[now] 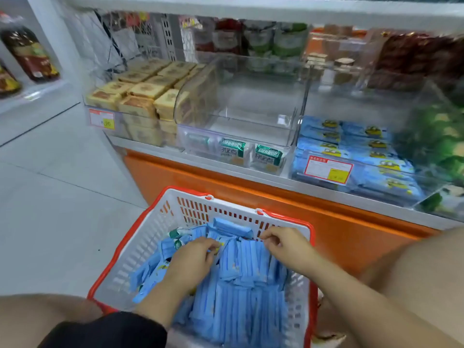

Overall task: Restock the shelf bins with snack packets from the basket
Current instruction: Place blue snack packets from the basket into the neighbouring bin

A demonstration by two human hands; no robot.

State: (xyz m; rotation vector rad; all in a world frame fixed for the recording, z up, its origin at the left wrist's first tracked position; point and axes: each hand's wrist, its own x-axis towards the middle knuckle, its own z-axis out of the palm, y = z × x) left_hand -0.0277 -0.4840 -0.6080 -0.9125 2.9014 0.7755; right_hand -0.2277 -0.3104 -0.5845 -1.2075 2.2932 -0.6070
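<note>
Two hands work inside a white lattice-walled plastic basket with an orange rim, at 6 o'clock. Glossy, flat, oblong blue packets fill it, stacked on edge. The left hand curls its fingers onto packet tops; the right hand pinches a packet edge by the far wall. At 2 o'clock, a clear rigid shelf bin holds similar blue packets; at 11 o'clock, square tan cakes.
</note>
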